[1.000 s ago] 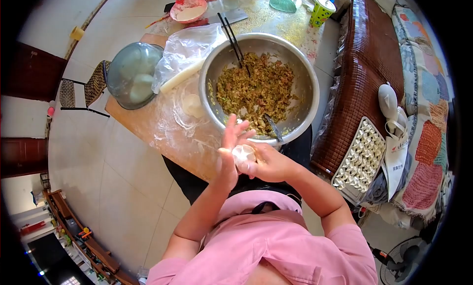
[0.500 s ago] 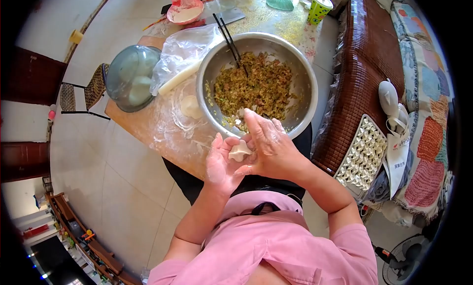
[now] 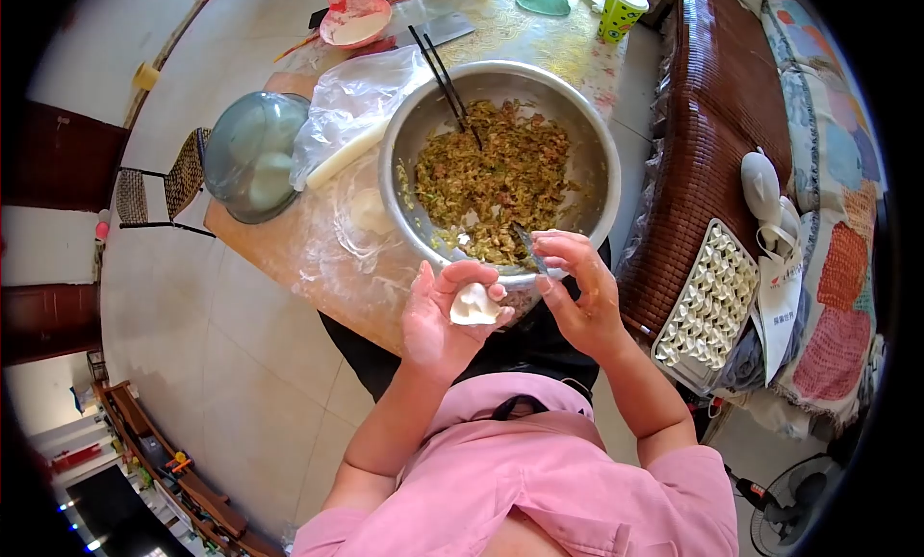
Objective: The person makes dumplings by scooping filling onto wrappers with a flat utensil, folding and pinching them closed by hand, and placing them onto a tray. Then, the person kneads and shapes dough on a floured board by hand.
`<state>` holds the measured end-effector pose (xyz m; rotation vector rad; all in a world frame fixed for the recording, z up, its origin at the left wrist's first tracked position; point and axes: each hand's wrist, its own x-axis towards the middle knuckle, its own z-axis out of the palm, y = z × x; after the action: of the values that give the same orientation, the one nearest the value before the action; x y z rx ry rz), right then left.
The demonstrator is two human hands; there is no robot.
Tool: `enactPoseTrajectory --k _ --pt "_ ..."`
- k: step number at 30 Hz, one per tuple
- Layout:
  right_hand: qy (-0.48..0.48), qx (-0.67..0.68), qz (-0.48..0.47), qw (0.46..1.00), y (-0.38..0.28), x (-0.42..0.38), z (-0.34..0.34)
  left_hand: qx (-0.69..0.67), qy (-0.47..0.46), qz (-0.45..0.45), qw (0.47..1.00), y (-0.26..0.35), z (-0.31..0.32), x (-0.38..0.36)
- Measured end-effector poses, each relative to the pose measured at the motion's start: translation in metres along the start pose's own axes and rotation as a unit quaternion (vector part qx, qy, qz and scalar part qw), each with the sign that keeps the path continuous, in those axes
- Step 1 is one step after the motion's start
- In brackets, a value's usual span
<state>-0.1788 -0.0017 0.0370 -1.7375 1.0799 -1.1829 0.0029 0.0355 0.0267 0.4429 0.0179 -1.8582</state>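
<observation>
A pale dumpling wrapper (image 3: 474,305) rests cupped in my left hand (image 3: 438,321), its edge held by curled, floury fingers. My right hand (image 3: 584,292) is at the near rim of a big metal bowl (image 3: 604,186), thumb and fingertips around the end of a thin grey utensil (image 3: 531,247). The utensil's far end dips into chopped green-brown filling (image 3: 496,172); its tip is hidden there. Dark chopsticks (image 3: 443,80) stand in the same filling, leaning on the far rim.
Left of the bowl lie a floured wooden board (image 3: 274,234), a rolling pin (image 3: 346,155), a plastic bag (image 3: 351,100) and a glass-covered bowl (image 3: 255,162). A tray of dumplings (image 3: 707,297) sits on the sofa (image 3: 727,104) at right. A cleaver (image 3: 443,27) lies at the back.
My right hand has moved right, off the wrapper, to the utensil at the bowl's rim. The wrapper stays in my left hand and shows more fully.
</observation>
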Motion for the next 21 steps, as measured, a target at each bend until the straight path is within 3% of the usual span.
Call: enactPoseTrajectory --k 1,5,7,11,14,16,19,21 --pt "-0.006 0.028 0.032 0.999 0.000 -0.003 -0.002 -0.070 -0.005 -0.037 0.997 0.001 -0.001 0.000" --pt "-0.018 0.029 0.043 0.998 0.000 -0.011 -0.007 -0.090 -0.006 -0.064 0.994 -0.001 -0.009 0.002" --pt "-0.031 -0.016 -0.025 0.999 0.001 -0.012 -0.009 -0.086 0.003 -0.058 0.995 -0.003 -0.012 0.003" --pt "-0.023 -0.054 -0.074 0.996 -0.010 -0.015 -0.010 -0.054 -0.002 -0.055 0.997 -0.009 -0.005 0.005" --pt "-0.040 -0.086 -0.141 0.985 -0.010 -0.019 -0.007 0.031 -0.029 -0.069 0.997 -0.013 -0.013 0.012" --pt "-0.060 -0.097 -0.129 0.985 -0.012 -0.020 -0.009 0.182 0.088 -0.087 0.976 -0.023 0.007 0.016" --pt "-0.060 -0.143 -0.086 0.984 0.007 -0.046 -0.015 0.259 0.055 -0.109 0.958 -0.041 0.021 0.014" --pt "-0.048 -0.083 -0.022 0.995 0.016 -0.062 -0.021 0.237 0.043 -0.165 0.956 -0.053 0.021 0.014"
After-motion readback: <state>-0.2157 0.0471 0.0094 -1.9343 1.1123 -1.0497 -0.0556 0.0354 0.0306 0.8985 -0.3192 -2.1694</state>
